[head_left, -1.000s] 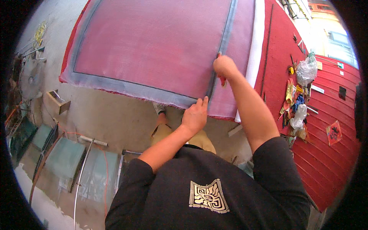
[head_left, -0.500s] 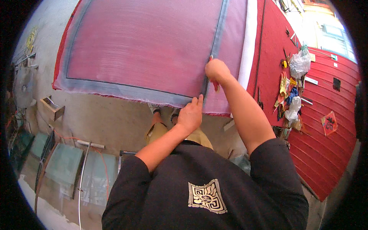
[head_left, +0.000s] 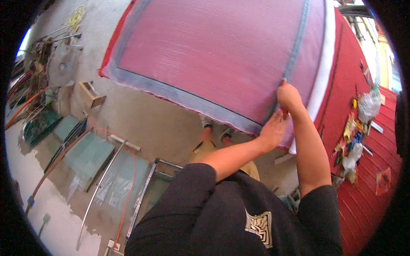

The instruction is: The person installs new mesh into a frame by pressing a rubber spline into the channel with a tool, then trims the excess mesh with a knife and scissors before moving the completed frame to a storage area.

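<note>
A grey rectangular frame (head_left: 183,96) lies covered by a pale, see-through mesh (head_left: 205,55), with red cloth beneath. A dark line runs along the frame's inner edge. My right hand (head_left: 290,97) is closed around a slim red-handled tool (head_left: 285,112), over the frame's right bar near its near corner. The tool's pale tip shows past my fist; its working end is too small to make out. Just below, my left hand (head_left: 273,131) rests on that corner, fingers stretched out and close to the tool's lower end.
Mesh hangs past the frame's near edge. Right of it run a white strip (head_left: 324,68) and red surface holding a clear plastic bag (head_left: 369,106) and gloves. Glass sheets (head_left: 89,154), a metal pole (head_left: 100,184) and a wooden box (head_left: 91,94) are at the left.
The view has turned, so the frame appears shifted right and tilted. My left hand has slid up from the corner, closer to my right hand, which still grips the tool.
</note>
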